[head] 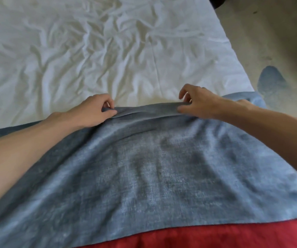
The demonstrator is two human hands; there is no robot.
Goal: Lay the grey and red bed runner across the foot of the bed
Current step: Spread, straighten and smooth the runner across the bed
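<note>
- Red band (215, 235) of the runner (144, 167): nearest, below both forearms.
- Grey part: spread under the forearms.
- Left hand (94, 110), right hand (197, 102): apart, each pinching the runner's far edge.
- Wrinkled white sheet (90, 51): beyond the hands.

Wrinkled white bed sheet (72, 51) spreads wide beyond both hands, low creases only: open passage ahead and leftward. Grey textured bed runner with red band (144, 167) covers the near part. Its far edge is raised in a ridge between left hand (92, 110) and right hand (197, 102), both pinching it. Room above the ridge between them. Forearms stretch over the runner on each side, in the way of sideways reaches. Right of the bed edge is grey floor (278, 33), with a blue-grey patch (271, 83) and a dark cropped object (217, 1).
</note>
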